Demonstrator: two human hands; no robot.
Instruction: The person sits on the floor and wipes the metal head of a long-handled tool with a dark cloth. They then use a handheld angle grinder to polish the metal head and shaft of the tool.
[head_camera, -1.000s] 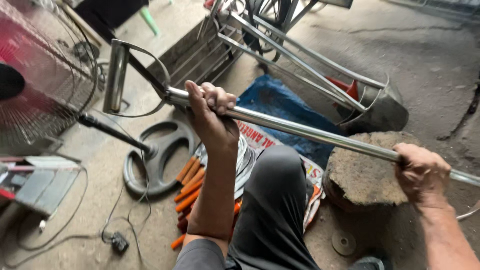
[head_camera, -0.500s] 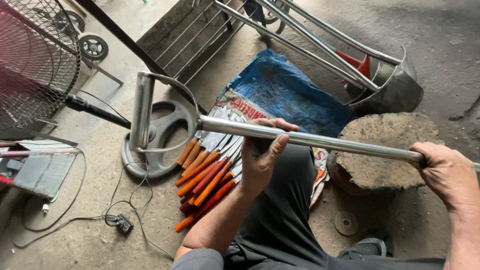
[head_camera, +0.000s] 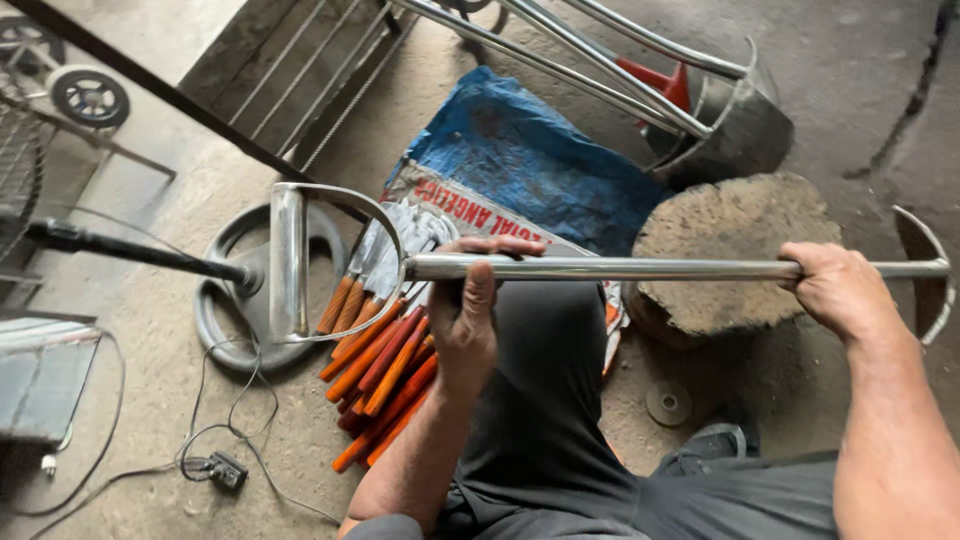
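At far left a fan stand (head_camera: 140, 252) reaches to a round base (head_camera: 240, 300) on the floor. Above it hangs the D-shaped handle (head_camera: 300, 262) of a steel rod (head_camera: 640, 268), held level across the view. Orange-handled tools (head_camera: 385, 365) lie below on a printed sack (head_camera: 520, 175). The left hand (head_camera: 470, 310) is clenched around the rod just beside the handle. Past the knee, a stump (head_camera: 730, 245) stands under the rod. The right hand (head_camera: 840, 290) grips the rod near its curved blade (head_camera: 925, 270).
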